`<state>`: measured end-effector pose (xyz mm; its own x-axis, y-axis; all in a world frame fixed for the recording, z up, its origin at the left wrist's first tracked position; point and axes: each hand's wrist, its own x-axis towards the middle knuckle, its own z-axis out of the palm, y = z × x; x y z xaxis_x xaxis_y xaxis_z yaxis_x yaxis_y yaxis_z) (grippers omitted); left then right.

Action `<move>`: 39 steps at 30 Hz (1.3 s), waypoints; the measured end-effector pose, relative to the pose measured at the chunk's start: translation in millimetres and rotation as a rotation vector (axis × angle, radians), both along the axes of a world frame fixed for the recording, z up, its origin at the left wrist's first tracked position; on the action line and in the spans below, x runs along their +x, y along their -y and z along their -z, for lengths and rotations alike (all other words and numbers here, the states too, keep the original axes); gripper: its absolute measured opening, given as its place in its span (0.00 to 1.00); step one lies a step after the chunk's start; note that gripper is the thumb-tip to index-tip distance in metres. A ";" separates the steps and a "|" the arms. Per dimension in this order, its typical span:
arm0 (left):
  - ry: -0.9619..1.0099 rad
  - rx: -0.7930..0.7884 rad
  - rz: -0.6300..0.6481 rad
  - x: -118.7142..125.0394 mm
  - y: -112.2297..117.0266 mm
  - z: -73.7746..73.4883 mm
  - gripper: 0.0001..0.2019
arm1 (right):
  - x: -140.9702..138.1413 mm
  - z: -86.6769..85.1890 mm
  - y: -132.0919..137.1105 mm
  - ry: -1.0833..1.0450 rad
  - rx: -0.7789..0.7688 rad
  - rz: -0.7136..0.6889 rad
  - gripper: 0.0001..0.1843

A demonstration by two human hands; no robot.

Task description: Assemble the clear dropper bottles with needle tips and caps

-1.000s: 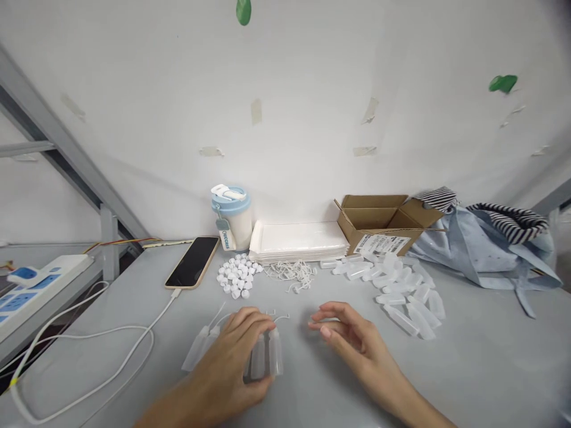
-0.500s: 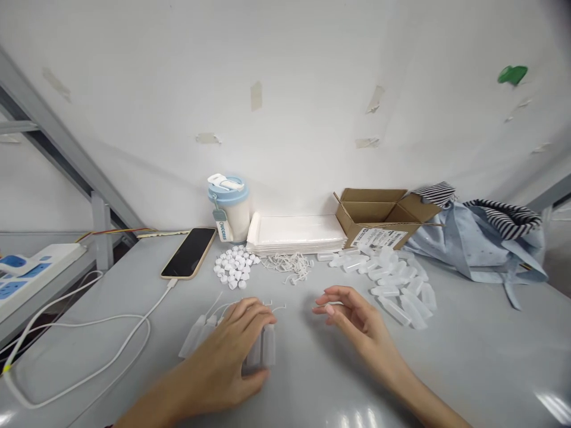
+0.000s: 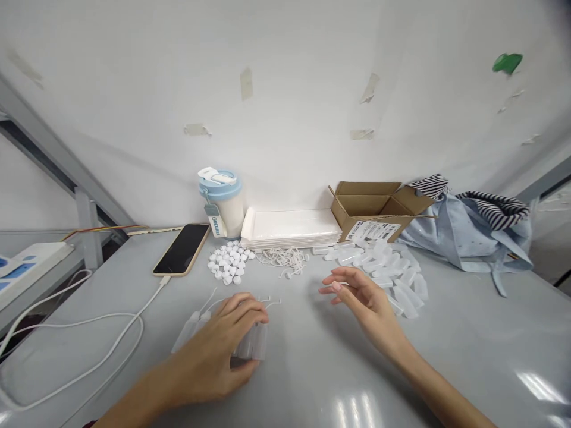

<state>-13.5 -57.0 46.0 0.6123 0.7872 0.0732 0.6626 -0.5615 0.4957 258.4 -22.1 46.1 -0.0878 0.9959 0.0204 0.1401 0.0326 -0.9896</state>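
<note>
My left hand (image 3: 218, 351) rests palm down on a row of small translucent plastic bottles (image 3: 252, 346) lying on the grey table, fingers curled over them. Thin white strings stick out beyond my fingertips. My right hand (image 3: 361, 297) hovers open just above the table, fingers loosely spread, holding nothing. It is close to a heap of loose translucent bottles (image 3: 388, 267). A pile of small white caps (image 3: 229, 265) and a tangle of white strings (image 3: 285, 260) lie farther back.
A phone (image 3: 182, 257) with a white cable (image 3: 102, 342) lies at the left. A blue-lidded cup (image 3: 222, 202), stacked white trays (image 3: 292, 227) and an open cardboard box (image 3: 377, 208) stand by the wall. Bundled cloth (image 3: 473, 229) lies at the right, a power strip (image 3: 27, 267) at far left.
My right hand has lifted and moved away to the right, toward the bottle heap. My left hand stays on the row of bottles. The camera tilted slightly.
</note>
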 end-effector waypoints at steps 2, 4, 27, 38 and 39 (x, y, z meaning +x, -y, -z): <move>0.005 0.011 0.005 -0.5 1.4 0.9 0.23 | 2.4 -1.0 -1.9 0.007 0.011 0.019 0.18; 0.006 0.016 0.006 -1.5 2.5 1.2 0.23 | 5.8 -1.2 -5.1 0.019 0.035 0.043 0.19; 0.015 0.244 -0.233 28.4 -111.7 8.3 0.21 | 39.3 43.7 -54.3 1.186 0.664 -0.022 0.18; 0.330 0.089 -0.464 25.9 -89.9 -10.9 0.13 | 32.8 41.4 -57.0 1.235 0.668 -0.056 0.29; 0.390 0.061 -0.494 25.3 -87.7 -11.5 0.12 | 32.7 40.5 -56.7 1.233 0.680 -0.069 0.29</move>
